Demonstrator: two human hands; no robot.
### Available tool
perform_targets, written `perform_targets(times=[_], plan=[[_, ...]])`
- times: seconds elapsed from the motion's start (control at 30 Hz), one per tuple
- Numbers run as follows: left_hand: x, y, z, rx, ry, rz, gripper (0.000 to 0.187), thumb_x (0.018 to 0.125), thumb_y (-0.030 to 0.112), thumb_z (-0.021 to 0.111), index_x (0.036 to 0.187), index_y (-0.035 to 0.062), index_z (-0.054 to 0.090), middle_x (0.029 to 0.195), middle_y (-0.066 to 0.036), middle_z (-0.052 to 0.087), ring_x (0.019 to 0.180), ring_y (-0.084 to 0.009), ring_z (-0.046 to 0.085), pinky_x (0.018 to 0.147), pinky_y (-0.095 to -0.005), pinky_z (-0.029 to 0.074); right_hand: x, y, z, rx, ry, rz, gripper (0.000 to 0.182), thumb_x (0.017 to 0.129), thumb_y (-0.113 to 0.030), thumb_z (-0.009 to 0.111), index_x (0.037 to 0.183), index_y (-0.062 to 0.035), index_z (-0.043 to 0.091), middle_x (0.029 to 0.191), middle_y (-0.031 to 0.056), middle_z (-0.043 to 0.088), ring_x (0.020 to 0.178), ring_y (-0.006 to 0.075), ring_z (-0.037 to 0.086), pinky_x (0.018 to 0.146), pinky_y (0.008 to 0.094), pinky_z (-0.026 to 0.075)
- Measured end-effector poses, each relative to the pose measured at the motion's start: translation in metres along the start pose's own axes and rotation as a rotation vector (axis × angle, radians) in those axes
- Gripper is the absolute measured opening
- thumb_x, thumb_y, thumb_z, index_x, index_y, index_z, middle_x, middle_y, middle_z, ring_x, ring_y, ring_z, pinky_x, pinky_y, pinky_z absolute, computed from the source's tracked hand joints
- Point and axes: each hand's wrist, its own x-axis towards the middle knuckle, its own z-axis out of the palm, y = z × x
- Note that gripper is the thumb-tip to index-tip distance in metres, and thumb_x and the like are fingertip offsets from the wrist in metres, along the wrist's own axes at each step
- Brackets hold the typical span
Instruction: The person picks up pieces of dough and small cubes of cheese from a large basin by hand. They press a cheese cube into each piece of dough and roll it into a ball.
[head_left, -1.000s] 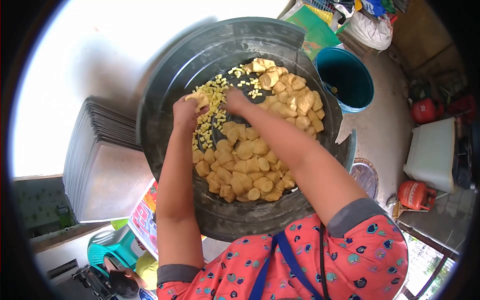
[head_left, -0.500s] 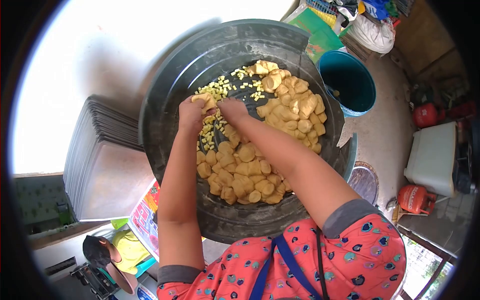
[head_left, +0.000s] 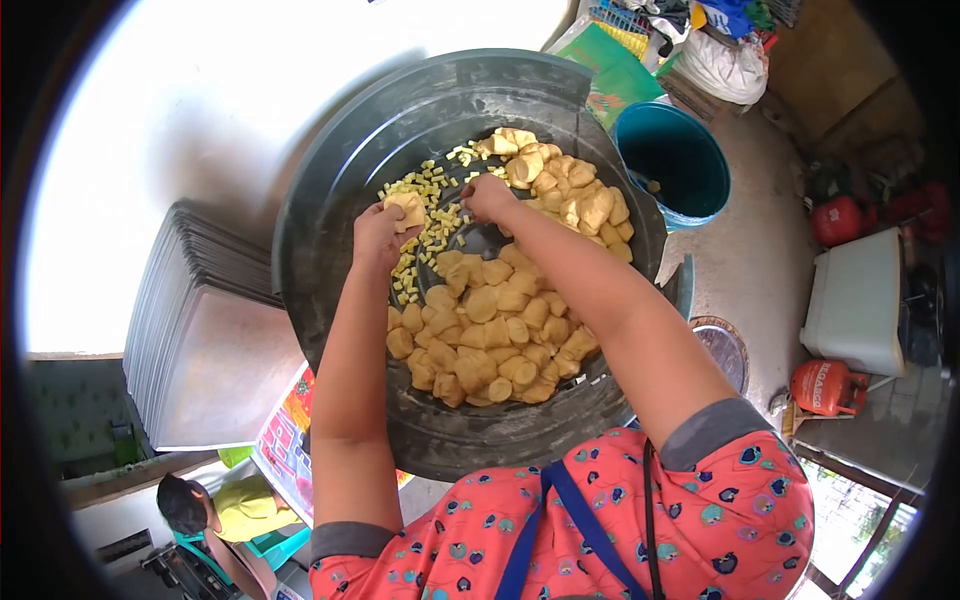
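Observation:
My left hand [head_left: 376, 236] is closed around a flattened piece of dough [head_left: 407, 209], held over the left side of a large dark round basin [head_left: 350, 180]. Small yellow cubes [head_left: 432, 190] are scattered on the basin floor beside it. To the right, my right hand [head_left: 488, 198] has its fingers bent together among the cubes; whatever they grip is hidden. One heap of dough pieces [head_left: 485, 325] fills the near part of the basin. Another dough heap [head_left: 598, 205] lies at the upper right, partly behind my right forearm.
A teal bucket [head_left: 672, 165] stands right of the basin, whose rim is broken there. Stacked metal trays [head_left: 225, 340] lean at the left. A person in a yellow shirt [head_left: 250, 507] is at the lower left. An orange gas cylinder [head_left: 828, 388] sits at the right.
My right hand has moved right and slightly up, away from the dough in my left hand. The left hand still holds its piece. The whole view has shifted slightly.

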Motion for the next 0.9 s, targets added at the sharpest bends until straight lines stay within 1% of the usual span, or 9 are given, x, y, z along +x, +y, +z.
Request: perform_targets(times=[0.13, 0.23, 0.43, 0.6, 0.7, 0.77, 0.8, 0.87, 0.9], plan=[[-0.004, -0.001, 0.01, -0.045, -0.038, 0.034, 0.028, 0.081, -0.003, 0.05, 0.108, -0.0103, 0.045, 0.102, -0.017, 0.055, 0.089, -0.0273, 0.061, 0.069, -0.0376, 0.058, -0.027, -0.001, -0.006, -0.446, 0.099, -0.203, 0.025, 0.076, -0.026, 0.067, 0.092, -0.0083, 0.067, 0.096, 0.0126, 0.065, 0.091, 0.0265, 0.062, 0.077, 0.0369, 0.05], [-0.009, 0.0, 0.016, -0.026, -0.055, 0.068, 0.026, 0.082, -0.001, 0.053, 0.106, -0.0121, 0.047, 0.099, -0.017, 0.057, 0.086, -0.0262, 0.062, 0.067, -0.0353, 0.058, -0.044, -0.005, 0.013, -0.607, 0.018, -0.23, 0.025, 0.076, -0.025, 0.065, 0.093, -0.007, 0.067, 0.097, 0.0131, 0.065, 0.092, 0.027, 0.062, 0.077, 0.038, 0.05], [-0.01, -0.008, 0.013, 0.03, -0.101, 0.101, 0.024, 0.082, 0.004, 0.059, 0.099, -0.0118, 0.051, 0.09, -0.016, 0.06, 0.072, -0.0231, 0.064, 0.058, -0.0306, 0.058, -0.034, 0.012, 0.057, -0.657, 0.067, -0.244, 0.021, 0.076, -0.018, 0.062, 0.092, -0.0049, 0.067, 0.099, 0.0132, 0.064, 0.094, 0.0276, 0.062, 0.075, 0.0371, 0.051], [-0.013, -0.006, 0.014, 0.103, -0.079, 0.111, 0.022, 0.082, 0.006, 0.06, 0.095, -0.0089, 0.052, 0.09, -0.015, 0.06, 0.071, -0.0208, 0.063, 0.057, -0.0305, 0.057, -0.031, 0.015, 0.036, -0.638, 0.14, -0.222, 0.021, 0.073, -0.014, 0.059, 0.091, -0.0068, 0.066, 0.09, 0.0129, 0.066, 0.085, 0.0277, 0.064, 0.072, 0.0369, 0.052], [-0.013, -0.015, 0.018, 0.088, -0.103, 0.205, 0.02, 0.08, 0.005, 0.058, 0.096, -0.0066, 0.052, 0.089, -0.013, 0.06, 0.073, -0.0208, 0.063, 0.06, -0.0317, 0.057, -0.041, -0.003, -0.015, -0.402, 0.113, -0.089, 0.019, 0.072, -0.021, 0.063, 0.081, -0.0046, 0.068, 0.087, 0.0136, 0.067, 0.082, 0.025, 0.065, 0.075, 0.033, 0.052], [-0.017, -0.02, 0.024, 0.071, -0.116, 0.19, 0.022, 0.078, 0.002, 0.054, 0.099, -0.0051, 0.05, 0.093, -0.012, 0.058, 0.079, -0.022, 0.062, 0.065, -0.0342, 0.057, -0.039, -0.01, -0.049, -0.131, 0.048, -0.127, 0.019, 0.068, -0.019, 0.066, 0.079, -0.0028, 0.069, 0.072, 0.0097, 0.067, 0.059, 0.0169, 0.064, 0.063, 0.0288, 0.053], [-0.021, -0.023, 0.029, 0.035, -0.136, 0.179, 0.023, 0.078, 0.002, 0.054, 0.1, -0.0051, 0.049, 0.094, -0.012, 0.057, 0.08, -0.0223, 0.061, 0.065, -0.0348, 0.056, -0.063, -0.019, -0.061, 0.321, 0.034, -0.118, 0.017, 0.067, -0.012, 0.067, 0.08, -0.0003, 0.068, 0.069, 0.0089, 0.066, 0.057, 0.0131, 0.063, 0.056, 0.0266, 0.052], [-0.032, -0.026, 0.04, 0.063, -0.195, 0.172, 0.027, 0.077, 0.001, 0.052, 0.103, -0.005, 0.046, 0.098, -0.014, 0.056, 0.084, -0.0235, 0.061, 0.067, -0.0365, 0.056, -0.099, -0.04, -0.081, 0.473, -0.024, -0.173, 0.025, 0.069, -0.006, 0.066, 0.091, 0.0047, 0.065, 0.075, 0.0111, 0.065, 0.062, 0.0137, 0.063, 0.056, 0.025, 0.053], [-0.035, -0.029, 0.047, 0.044, -0.218, 0.149, 0.026, 0.077, 0.001, 0.051, 0.103, -0.0041, 0.047, 0.098, -0.013, 0.056, 0.084, -0.0235, 0.061, 0.068, -0.0365, 0.056, -0.118, -0.047, -0.086, 0.452, -0.071, -0.189, 0.028, 0.074, -0.007, 0.066, 0.099, 0.0039, 0.062, 0.082, 0.0081, 0.065, 0.072, 0.013, 0.063, 0.064, 0.0233, 0.053]])
